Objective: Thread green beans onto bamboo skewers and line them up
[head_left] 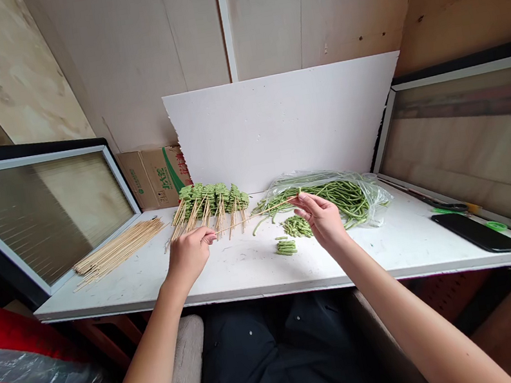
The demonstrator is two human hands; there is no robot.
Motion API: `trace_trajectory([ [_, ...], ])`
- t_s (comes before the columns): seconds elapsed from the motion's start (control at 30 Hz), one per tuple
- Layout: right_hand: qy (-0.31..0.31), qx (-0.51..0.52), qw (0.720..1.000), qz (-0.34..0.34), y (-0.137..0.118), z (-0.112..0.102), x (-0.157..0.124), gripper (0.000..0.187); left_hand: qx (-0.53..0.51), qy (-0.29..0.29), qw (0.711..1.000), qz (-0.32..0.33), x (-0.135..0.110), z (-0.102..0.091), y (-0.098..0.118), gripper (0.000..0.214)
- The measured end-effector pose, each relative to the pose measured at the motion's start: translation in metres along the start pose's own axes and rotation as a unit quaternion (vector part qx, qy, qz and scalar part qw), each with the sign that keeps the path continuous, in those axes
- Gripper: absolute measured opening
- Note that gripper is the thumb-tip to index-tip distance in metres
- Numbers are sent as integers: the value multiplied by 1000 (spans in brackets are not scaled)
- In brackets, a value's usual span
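Note:
A thin bamboo skewer (pixel 255 215) stretches between my hands above the table. My left hand (pixel 191 252) is closed round its left end. At the other end, my right hand (pixel 321 216) pinches a short piece of green bean (pixel 300 192) against the skewer's tip; the fingers partly hide it. Below the right hand lie a heap of cut bean pieces (pixel 297 227) and a small row of pieces (pixel 286 248). Behind it, long green beans (pixel 342 196) spill from a clear plastic bag (pixel 378 203). Filled bean skewers (pixel 210 200) are stacked beyond my left hand.
Loose bamboo skewers (pixel 118 250) lie at the table's left. A black phone (pixel 478 232) and scissors (pixel 449 206) lie at the right, near a green ring (pixel 495 226). A white board (pixel 288 127) and a cardboard box (pixel 155 175) stand at the back; framed glass panels (pixel 42 207) flank the table.

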State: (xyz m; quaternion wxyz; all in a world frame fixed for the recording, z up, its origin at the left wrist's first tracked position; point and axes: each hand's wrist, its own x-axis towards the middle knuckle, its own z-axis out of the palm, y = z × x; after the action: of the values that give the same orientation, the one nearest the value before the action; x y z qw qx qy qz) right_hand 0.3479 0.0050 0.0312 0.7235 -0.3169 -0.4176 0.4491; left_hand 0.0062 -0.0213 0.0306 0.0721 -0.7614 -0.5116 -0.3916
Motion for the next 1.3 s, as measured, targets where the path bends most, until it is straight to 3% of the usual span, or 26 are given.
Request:
trace_trajectory([
  [0.2,-12,1,1000,-5,3,2,-4,35,59,6,998,3,-3,6,0,33],
  [0.63,-24,13,1000,-4,2,14,-15,38,57,-14,998,0,-2,5,-4,33],
  [0.93,-95,-33,995,-2,19,31,-40,32,24,-28,999,9,-3,12,9,31],
  [1.3,-117,-63,991,-1,19,28,-38,33,-24,-112,993,5,-4,14,18,27],
])
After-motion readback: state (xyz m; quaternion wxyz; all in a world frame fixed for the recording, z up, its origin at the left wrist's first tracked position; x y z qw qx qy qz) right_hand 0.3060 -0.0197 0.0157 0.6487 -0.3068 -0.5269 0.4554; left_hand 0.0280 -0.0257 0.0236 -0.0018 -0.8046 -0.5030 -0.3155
